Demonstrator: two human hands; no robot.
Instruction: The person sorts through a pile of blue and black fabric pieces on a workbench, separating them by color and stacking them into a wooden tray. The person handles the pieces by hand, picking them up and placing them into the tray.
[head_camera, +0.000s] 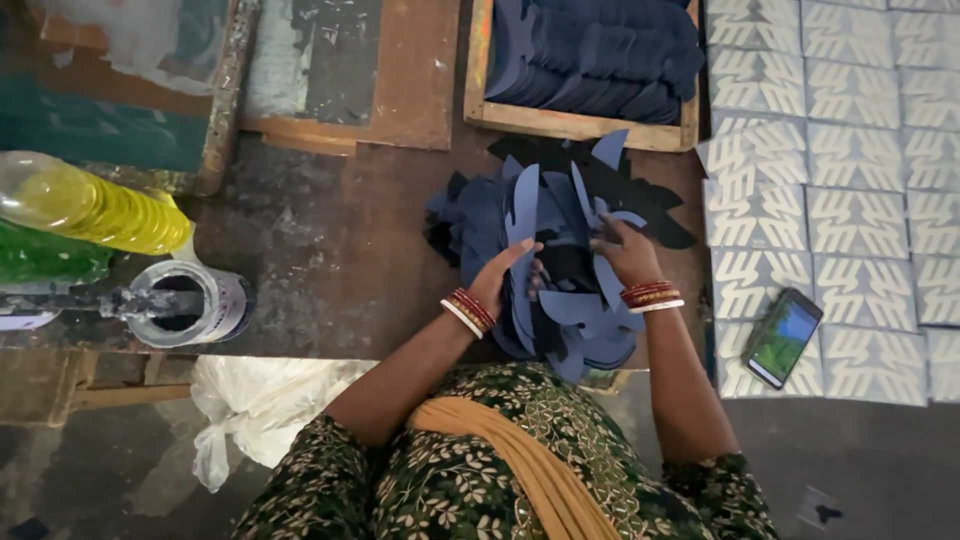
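The left hand (503, 275) is curled around the near left side of a messy pile of dark blue cut pieces (560, 250). Its fingers wrap over some of the pieces and its thumb is tucked in behind, so it is holding a small bunch of them. The right hand (625, 255) lies flat on top of the pile, a bit farther away, with its fingers spread and pressing down on the pieces. It is touching them, not pinching any that can be seen. Both wrists have red and white bangles. The pile sits on a worn brown table (330, 250), near the edge close to the person. Just past the pile, farther away, is a wooden tray (580, 125) packed with more dark blue pieces. To the right lie rows of white printed sheets (860, 170), and a phone (785, 337) rests on them near the right wrist. Far to the left are a bottle of yellow liquid (90, 208) and a round tin (195, 303). A white plastic bag (260, 400) hangs below the table.
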